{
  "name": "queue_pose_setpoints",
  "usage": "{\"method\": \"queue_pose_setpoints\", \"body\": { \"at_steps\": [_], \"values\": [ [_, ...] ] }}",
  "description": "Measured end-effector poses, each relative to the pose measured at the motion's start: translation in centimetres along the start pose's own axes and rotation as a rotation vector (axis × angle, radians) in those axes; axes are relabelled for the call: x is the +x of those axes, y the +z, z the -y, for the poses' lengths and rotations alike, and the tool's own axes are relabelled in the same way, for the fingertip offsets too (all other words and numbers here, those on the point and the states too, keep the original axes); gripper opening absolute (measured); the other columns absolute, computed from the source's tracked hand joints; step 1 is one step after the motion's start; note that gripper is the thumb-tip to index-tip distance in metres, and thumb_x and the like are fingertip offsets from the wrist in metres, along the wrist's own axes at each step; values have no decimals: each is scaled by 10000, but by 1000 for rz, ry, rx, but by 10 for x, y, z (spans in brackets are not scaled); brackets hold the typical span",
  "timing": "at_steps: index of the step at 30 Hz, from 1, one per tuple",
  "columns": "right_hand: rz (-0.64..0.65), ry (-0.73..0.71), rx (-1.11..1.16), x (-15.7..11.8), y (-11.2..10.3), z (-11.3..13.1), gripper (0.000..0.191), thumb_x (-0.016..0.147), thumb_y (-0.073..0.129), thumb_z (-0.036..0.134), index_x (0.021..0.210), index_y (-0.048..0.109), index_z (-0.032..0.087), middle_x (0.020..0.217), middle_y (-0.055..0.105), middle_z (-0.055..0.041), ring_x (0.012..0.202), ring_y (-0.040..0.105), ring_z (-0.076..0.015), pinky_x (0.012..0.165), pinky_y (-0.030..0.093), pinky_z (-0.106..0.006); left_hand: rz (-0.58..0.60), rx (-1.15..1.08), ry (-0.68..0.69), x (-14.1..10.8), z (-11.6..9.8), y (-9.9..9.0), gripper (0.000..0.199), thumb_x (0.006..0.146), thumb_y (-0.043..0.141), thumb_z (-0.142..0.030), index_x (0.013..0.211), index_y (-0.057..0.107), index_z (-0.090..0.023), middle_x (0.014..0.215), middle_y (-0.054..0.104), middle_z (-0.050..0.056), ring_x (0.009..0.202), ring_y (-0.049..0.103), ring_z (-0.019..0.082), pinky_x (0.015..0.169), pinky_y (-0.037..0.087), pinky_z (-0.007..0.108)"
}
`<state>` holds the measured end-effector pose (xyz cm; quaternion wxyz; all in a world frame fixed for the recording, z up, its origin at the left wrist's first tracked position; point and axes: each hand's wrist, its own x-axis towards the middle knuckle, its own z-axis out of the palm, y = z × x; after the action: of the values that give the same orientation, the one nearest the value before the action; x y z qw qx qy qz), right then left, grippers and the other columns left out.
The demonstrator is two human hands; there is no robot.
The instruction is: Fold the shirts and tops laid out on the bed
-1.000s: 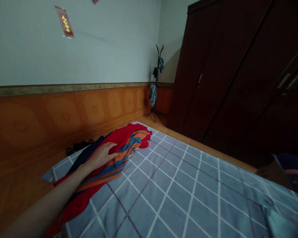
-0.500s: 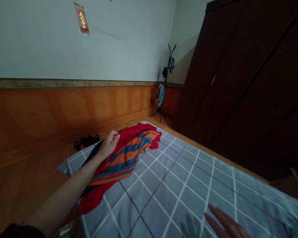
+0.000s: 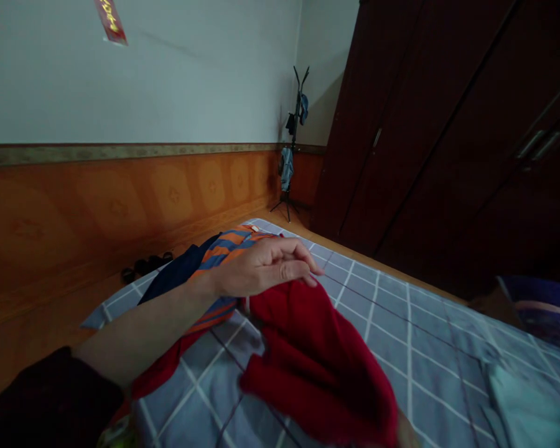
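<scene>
A red garment (image 3: 308, 348) is spread in a loose, crumpled sheet over the near part of the bed. My left hand (image 3: 273, 267) reaches across from the left, its thumb and fingers closed on the garment's upper edge. Only a sliver of my right hand (image 3: 408, 430) shows at the bottom, beside the garment's lower right corner; its fingers are hidden behind the cloth. Under my left forearm lie an orange-and-blue striped garment (image 3: 233, 238) and a dark blue one (image 3: 182, 274). More red cloth pokes out below them.
The bed has a grey checked sheet (image 3: 387, 323). Folded pale cloth (image 3: 532, 398) lies at the lower right, and a purple item (image 3: 541, 308) stands beyond it. Black shoes (image 3: 144, 266) are on the floor at left. A coat rack (image 3: 292, 143) and dark wardrobe (image 3: 424, 137) stand behind.
The red garment has come off the striped one and toward me to the right. My left hand has moved right with it. My right hand, open before, is now mostly behind the cloth.
</scene>
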<state>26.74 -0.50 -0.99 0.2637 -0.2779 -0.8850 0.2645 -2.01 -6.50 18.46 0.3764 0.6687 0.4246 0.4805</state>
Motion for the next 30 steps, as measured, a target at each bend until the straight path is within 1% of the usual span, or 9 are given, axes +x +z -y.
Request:
{"method": "queue_pose_setpoints", "body": {
  "at_steps": [4,8,13,16,19,21,23,27,30],
  "values": [
    [-43,76,181,1,1,-4,516,747,572,388,1259,575,329,1231,621,-56,1120,582,-317,913,515,-447,-161,281,-165,16,56,-30,186,833,512,-326,854,584,-156,861,661,51,773,643,162,662,475,258],
    [-25,114,241,6,0,-1,392,723,579,371,1085,688,266,1138,665,-87,1090,594,-314,920,498,-445,-83,598,-356,8,103,-53,161,769,560,-333,772,608,-179,724,632,7,667,590,152,599,429,236],
    [-95,303,550,11,-5,10,320,682,663,389,929,715,191,1039,695,-122,978,642,-318,845,526,-420,71,704,-444,-29,125,-43,281,554,758,-319,787,642,-212,731,628,-23,661,567,168,591,391,231],
    [-190,577,817,12,-8,9,379,696,673,449,973,680,189,938,721,-98,841,684,-295,758,557,-424,34,830,-451,-39,131,-33,129,648,668,-283,724,593,-211,738,608,-21,723,557,171,649,380,235],
    [-348,692,757,11,-12,9,437,702,664,505,1012,654,196,929,721,-92,773,690,-278,670,573,-399,-64,848,-480,-38,134,-31,124,787,497,-283,702,544,-207,696,587,-11,711,552,172,641,369,244],
    [-396,593,533,9,-16,17,420,741,624,504,1039,653,210,974,710,-91,816,682,-272,685,572,-390,-120,836,-503,-38,136,-32,145,796,504,-339,747,547,-210,698,591,-7,694,557,182,619,362,252],
    [-357,356,278,7,-18,30,372,788,579,468,1068,655,236,1054,687,-86,924,659,-270,767,560,-396,-158,808,-525,-40,138,-32,188,721,608,-391,745,552,-213,671,587,-6,684,562,198,613,359,259],
    [-26,-209,-175,4,-17,48,503,717,643,313,1213,597,248,1267,588,-80,1163,529,-304,919,495,-447,-186,667,-538,-42,142,-28,233,614,668,-358,565,496,-208,544,502,-25,601,522,178,574,339,250],
    [-32,-323,-525,3,-16,35,491,693,567,157,1176,621,224,1241,604,-87,1167,505,-339,932,457,-519,-208,480,-498,-33,134,-26,262,704,552,-411,573,475,-197,561,476,-27,550,480,136,537,340,236]
  ]
}}
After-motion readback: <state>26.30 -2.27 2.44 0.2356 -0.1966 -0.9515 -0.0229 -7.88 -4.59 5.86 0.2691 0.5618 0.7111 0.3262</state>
